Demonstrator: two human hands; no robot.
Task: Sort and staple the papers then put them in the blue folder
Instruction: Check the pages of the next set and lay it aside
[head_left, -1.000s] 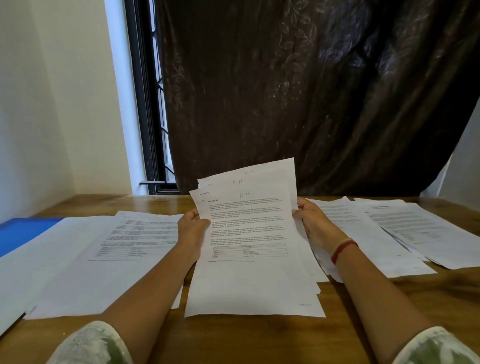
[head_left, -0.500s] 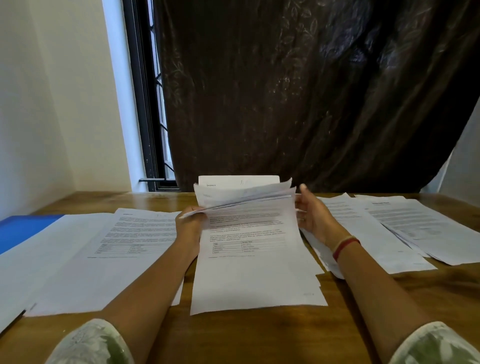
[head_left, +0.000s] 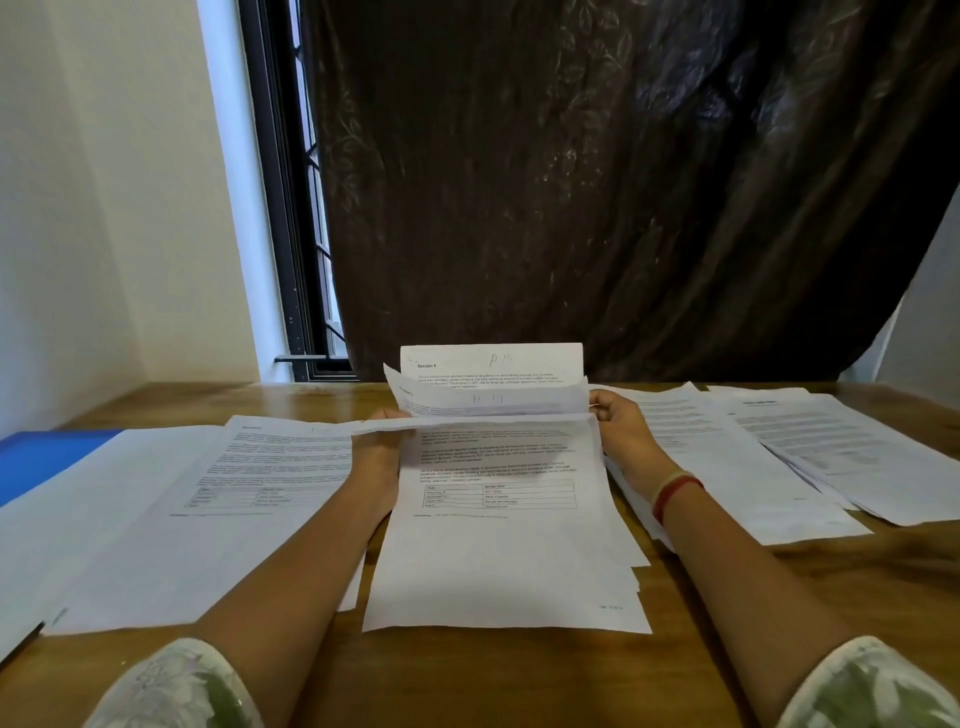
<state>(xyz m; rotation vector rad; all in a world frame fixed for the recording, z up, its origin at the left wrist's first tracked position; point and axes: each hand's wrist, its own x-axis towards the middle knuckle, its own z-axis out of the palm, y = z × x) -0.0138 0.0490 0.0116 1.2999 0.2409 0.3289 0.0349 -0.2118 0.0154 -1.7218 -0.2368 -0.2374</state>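
A stack of printed papers (head_left: 498, 545) lies in front of me on the wooden table (head_left: 467, 680), its top ends lifted and fanned so that two rear sheets stand up. My left hand (head_left: 382, 441) grips the stack's left edge, partly hidden behind a bent front sheet. My right hand (head_left: 621, 431) pinches the right edge of the raised sheets. The blue folder (head_left: 47, 457) shows at the far left, mostly under white sheets. No stapler is in view.
More printed papers lie flat to the left (head_left: 208, 499) and in overlapping piles to the right (head_left: 810, 457). A dark curtain (head_left: 597, 182) and a window frame (head_left: 283, 208) stand behind the table.
The front sheet, held upright a second ago, has been bent down toward me, baring the tops of two sheets behind it. My right hand now pinches the raised sheets' edge.
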